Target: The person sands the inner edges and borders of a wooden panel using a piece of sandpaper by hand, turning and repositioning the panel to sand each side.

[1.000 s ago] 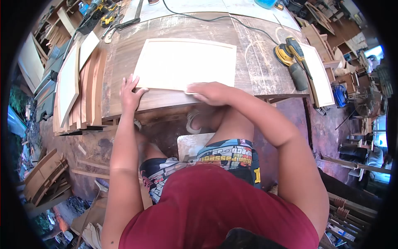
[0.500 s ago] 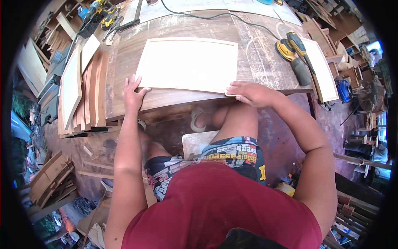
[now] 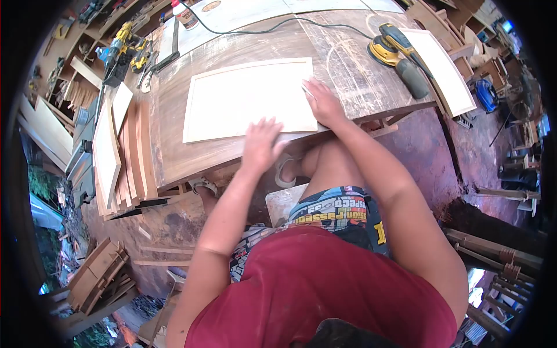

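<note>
A pale framed wooden panel (image 3: 243,98) lies flat on the brown workbench (image 3: 168,156), close to its front edge. My left hand (image 3: 262,144) is at the panel's near edge, fingers spread, slightly blurred, holding nothing. At the panel's right edge, my right hand (image 3: 325,104) has its fingers together on a small, thin, pale-edged piece (image 3: 306,88). That piece is mostly covered by the fingers, so its kind is unclear.
A yellow sander (image 3: 386,51) with its cord stands at the right, beside another pale panel (image 3: 444,72). Boards (image 3: 132,153) lean at the left. Cordless drills (image 3: 119,43), a clamp (image 3: 168,52) and a glue bottle (image 3: 184,14) are at the back left.
My left hand has left the panel's left corner and moved right along the near edge. My right hand has moved from the near right corner up the right edge. The view has shifted.
</note>
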Action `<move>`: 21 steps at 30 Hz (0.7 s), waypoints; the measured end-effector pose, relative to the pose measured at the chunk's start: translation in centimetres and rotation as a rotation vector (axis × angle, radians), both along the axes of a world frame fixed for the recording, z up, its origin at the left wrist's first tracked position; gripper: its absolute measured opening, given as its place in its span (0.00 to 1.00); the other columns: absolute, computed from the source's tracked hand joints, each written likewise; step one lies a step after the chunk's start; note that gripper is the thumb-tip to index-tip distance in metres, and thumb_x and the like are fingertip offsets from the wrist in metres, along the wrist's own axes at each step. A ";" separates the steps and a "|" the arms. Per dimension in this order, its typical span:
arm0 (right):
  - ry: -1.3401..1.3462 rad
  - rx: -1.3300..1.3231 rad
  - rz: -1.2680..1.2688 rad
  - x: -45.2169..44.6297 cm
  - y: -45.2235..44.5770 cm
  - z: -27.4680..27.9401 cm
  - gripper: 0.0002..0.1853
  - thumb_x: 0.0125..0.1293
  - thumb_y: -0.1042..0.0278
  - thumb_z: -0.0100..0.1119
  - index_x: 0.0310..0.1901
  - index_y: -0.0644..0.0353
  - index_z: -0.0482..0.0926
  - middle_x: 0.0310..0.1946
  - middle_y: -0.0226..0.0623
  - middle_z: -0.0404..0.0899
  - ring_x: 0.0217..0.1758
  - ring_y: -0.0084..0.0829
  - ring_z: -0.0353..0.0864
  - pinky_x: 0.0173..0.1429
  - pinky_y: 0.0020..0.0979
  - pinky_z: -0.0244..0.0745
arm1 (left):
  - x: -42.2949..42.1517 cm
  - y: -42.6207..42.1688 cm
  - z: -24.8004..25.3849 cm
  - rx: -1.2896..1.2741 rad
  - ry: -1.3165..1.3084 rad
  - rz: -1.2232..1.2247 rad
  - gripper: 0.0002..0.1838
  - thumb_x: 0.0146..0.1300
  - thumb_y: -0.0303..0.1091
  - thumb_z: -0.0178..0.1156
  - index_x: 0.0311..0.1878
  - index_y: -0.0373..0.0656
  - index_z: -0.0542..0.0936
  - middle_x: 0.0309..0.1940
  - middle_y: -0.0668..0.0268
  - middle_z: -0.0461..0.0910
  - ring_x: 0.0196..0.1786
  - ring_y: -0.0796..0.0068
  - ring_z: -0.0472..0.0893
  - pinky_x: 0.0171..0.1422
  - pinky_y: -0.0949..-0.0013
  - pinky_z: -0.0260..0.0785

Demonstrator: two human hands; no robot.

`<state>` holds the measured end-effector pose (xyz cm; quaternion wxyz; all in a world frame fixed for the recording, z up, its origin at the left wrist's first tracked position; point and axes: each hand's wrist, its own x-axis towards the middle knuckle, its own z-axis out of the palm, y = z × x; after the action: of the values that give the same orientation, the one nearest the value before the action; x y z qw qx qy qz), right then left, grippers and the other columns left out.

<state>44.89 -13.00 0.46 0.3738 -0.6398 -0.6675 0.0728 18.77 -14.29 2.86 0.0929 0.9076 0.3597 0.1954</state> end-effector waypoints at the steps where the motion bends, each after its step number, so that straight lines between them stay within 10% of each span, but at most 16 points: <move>1: -0.018 -0.014 -0.057 -0.4 -0.2 0.0 0.23 0.74 0.61 0.51 0.69 0.49 0.72 0.70 0.43 0.71 0.72 0.45 0.70 0.72 0.43 0.69 | 1.9 -0.6 0.3 -0.002 0.004 -0.003 0.27 0.64 0.45 0.66 0.64 0.46 0.78 0.69 0.54 0.73 0.74 0.47 0.67 0.79 0.41 0.51; 10: -0.018 -0.037 -0.052 -0.4 -0.1 0.4 0.23 0.72 0.65 0.54 0.68 0.51 0.73 0.70 0.44 0.70 0.71 0.48 0.70 0.72 0.42 0.67 | 4.6 -1.7 1.1 -0.058 -0.083 -0.113 0.23 0.65 0.44 0.65 0.59 0.45 0.80 0.67 0.55 0.75 0.72 0.52 0.70 0.76 0.46 0.57; 21: 0.006 -0.030 -0.043 -0.6 -0.4 0.8 0.25 0.68 0.73 0.57 0.67 0.52 0.74 0.70 0.44 0.71 0.71 0.47 0.71 0.72 0.40 0.68 | -13.5 6.9 2.0 0.098 0.005 0.240 0.13 0.60 0.38 0.69 0.45 0.41 0.86 0.51 0.52 0.84 0.56 0.52 0.81 0.65 0.51 0.69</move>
<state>44.32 -13.35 1.26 0.3677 -0.6595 -0.6512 0.0768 5.29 -7.37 4.85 0.0235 0.8619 0.4561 0.2204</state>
